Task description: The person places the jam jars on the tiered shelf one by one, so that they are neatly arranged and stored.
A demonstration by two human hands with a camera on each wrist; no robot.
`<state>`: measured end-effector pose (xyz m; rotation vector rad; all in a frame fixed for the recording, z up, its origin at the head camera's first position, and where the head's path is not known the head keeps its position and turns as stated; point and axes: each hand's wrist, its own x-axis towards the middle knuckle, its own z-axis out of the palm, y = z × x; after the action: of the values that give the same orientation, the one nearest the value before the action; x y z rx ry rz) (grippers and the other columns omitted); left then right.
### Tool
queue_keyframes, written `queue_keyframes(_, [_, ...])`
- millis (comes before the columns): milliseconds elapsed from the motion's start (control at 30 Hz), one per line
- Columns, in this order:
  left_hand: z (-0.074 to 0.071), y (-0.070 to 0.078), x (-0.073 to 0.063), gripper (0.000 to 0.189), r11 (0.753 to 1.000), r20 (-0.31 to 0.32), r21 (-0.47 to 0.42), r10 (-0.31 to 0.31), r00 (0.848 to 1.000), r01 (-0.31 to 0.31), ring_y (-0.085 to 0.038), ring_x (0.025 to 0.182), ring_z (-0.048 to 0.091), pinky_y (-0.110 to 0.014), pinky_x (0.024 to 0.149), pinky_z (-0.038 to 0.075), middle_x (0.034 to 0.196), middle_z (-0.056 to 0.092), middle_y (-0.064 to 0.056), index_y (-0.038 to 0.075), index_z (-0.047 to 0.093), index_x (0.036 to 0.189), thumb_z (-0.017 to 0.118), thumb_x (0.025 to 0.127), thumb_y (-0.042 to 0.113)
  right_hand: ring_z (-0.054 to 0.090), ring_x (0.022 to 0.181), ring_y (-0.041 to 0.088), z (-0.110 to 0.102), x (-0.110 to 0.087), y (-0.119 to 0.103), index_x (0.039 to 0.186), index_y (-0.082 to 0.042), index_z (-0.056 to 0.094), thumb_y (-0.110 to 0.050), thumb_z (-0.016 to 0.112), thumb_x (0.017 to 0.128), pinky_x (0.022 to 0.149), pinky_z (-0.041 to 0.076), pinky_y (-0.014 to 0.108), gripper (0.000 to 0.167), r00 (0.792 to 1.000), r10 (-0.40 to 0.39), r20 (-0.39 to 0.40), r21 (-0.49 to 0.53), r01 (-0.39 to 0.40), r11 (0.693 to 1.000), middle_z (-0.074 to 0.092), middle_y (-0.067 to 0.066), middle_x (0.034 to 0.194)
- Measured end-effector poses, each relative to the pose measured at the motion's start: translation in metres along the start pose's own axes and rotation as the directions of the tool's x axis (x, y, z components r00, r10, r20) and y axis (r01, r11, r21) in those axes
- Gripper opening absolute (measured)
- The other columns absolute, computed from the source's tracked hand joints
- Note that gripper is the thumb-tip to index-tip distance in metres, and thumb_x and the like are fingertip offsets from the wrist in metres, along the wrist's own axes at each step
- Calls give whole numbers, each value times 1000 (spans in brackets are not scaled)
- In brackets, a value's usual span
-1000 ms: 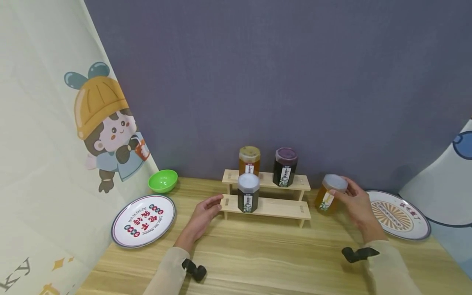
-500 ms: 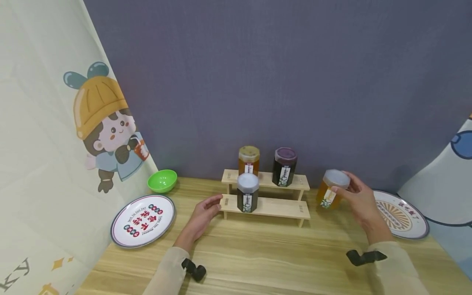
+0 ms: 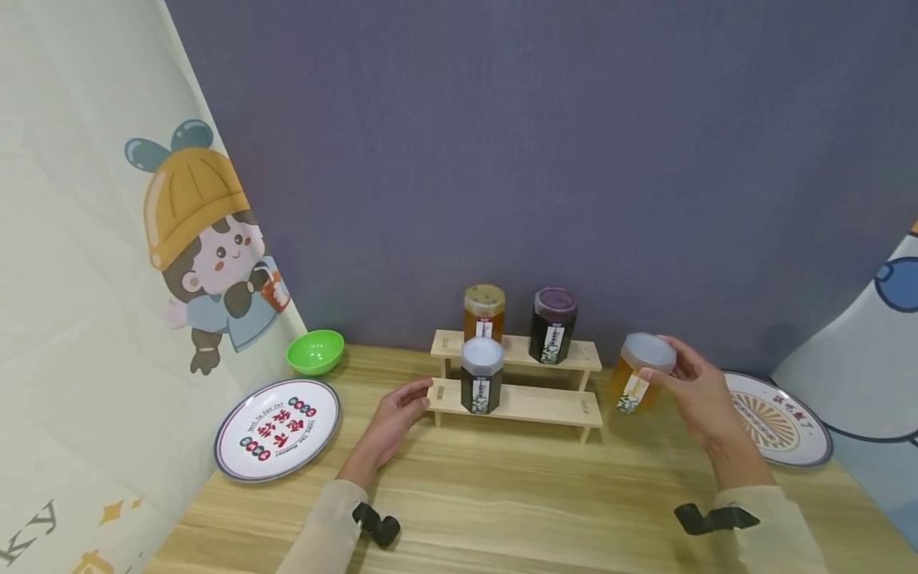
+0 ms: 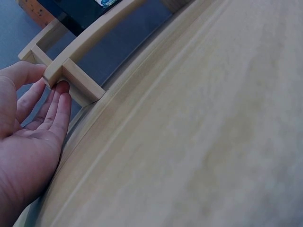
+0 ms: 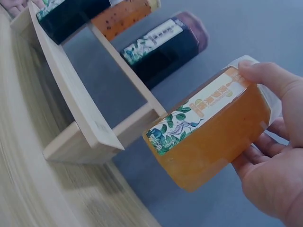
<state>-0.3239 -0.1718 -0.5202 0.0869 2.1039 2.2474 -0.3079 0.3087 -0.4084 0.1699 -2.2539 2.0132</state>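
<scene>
My right hand (image 3: pixel 706 406) grips a jar of orange preserve (image 5: pixel 208 127) near its pale lid, thumb in front and fingers behind. That jar leans, with its base toward the right end of a two-tier wooden shelf (image 3: pixel 541 405). At the shelf's left end, my left hand (image 3: pixel 390 418) pinches the tip of the lower plank, thumb above and fingertips beneath, as the left wrist view shows. A dark jar with a white lid (image 3: pixel 481 383) stands on the lower tier. Behind it on the upper tier are an amber jar with a yellow lid (image 3: pixel 484 307) and a dark jar with a purple lid (image 3: pixel 554 331).
A green bowl (image 3: pixel 315 352) and a white plate with red lettering (image 3: pixel 276 430) stand at the left of the wooden table. Behind my right hand lies a plate with a sunburst pattern (image 3: pixel 796 446). A grey-blue cloth wall (image 3: pixel 502 159) rises behind the shelf.
My right hand first lifted the orange preserve jar a little up and right, then brought it slightly back left. The left hand and the shelf have stayed put.
</scene>
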Motion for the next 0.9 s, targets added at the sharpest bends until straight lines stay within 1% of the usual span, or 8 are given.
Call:
queue_keyframes(67, [0, -1, 0, 46, 1000, -4, -2, -6, 1000, 6, -18, 128, 55, -30, 107, 53, 147, 56, -13, 7, 58, 144, 63, 99, 7, 50, 123, -4, 3, -3, -1, 159, -21, 41, -14, 76, 94, 89, 50, 4, 74, 1000, -23, 16, 0, 23, 1000, 50, -8, 143])
queue_keyframes(100, [0, -1, 0, 46, 1000, -5, -2, -6, 1000, 6, -19, 128, 54, -29, 107, 53, 147, 56, -13, 7, 58, 144, 63, 99, 7, 51, 119, -6, 5, -4, -2, 158, -19, 42, -11, 75, 94, 89, 51, 5, 73, 999, -36, 26, 21, 36, 999, 51, -12, 139])
queue_keyframes(200, [0, -2, 0, 46, 1000, -6, 1, -1, 1000, 1, -20, 129, 53, -28, 106, 53, 148, 55, -14, 7, 57, 145, 62, 99, 6, 55, 114, -9, 12, -7, -4, 156, -15, 44, -6, 74, 94, 89, 52, 6, 69, 995, -87, 57, 55, 84, 995, 55, -19, 130])
queue_keyframes(267, [1, -2, 0, 46, 1000, -6, -1, -3, 1000, 3, -20, 130, 53, -27, 106, 52, 148, 55, -14, 7, 57, 145, 62, 99, 6, 57, 115, -8, 17, -8, -4, 155, -12, 45, -1, 72, 94, 89, 53, 8, 68, 991, -114, 76, 93, 107, 990, 56, -17, 129])
queue_keyframes(367, [1, -2, 0, 47, 1000, -4, -7, 1, 1000, -1, -19, 129, 53, -27, 106, 52, 149, 55, -14, 7, 57, 145, 62, 98, 6, 59, 116, -6, 24, -7, -3, 154, -10, 46, 2, 72, 94, 90, 54, 9, 67, 985, -143, 96, 109, 132, 985, 59, -15, 129])
queue_keyframes(467, [1, -2, 1, 47, 1000, -5, -20, 0, 1000, 0, -18, 128, 54, -27, 106, 52, 149, 55, -14, 6, 57, 145, 62, 98, 5, 59, 117, -7, 30, -7, -2, 153, -10, 47, 0, 73, 93, 91, 53, 8, 66, 984, -148, 103, 78, 140, 987, 60, -16, 129])
queue_keyframes(633, [1, -2, 2, 48, 999, -2, -32, 1, 1000, -1, -17, 128, 55, -27, 106, 52, 151, 54, -14, 5, 56, 145, 62, 98, 4, 55, 118, -9, 44, -7, -5, 153, -9, 46, -6, 76, 92, 93, 50, 6, 68, 986, -126, 112, -29, 130, 991, 59, -20, 128])
queue_keyframes(900, [1, -1, 1, 47, 1000, 0, -12, 7, 1000, -7, -18, 126, 55, -27, 104, 52, 149, 55, -14, 5, 57, 145, 62, 98, 6, 55, 118, -8, 67, -2, 0, 155, -5, 42, -10, 78, 91, 97, 47, 7, 74, 984, -93, 154, -77, 106, 991, 59, -22, 126])
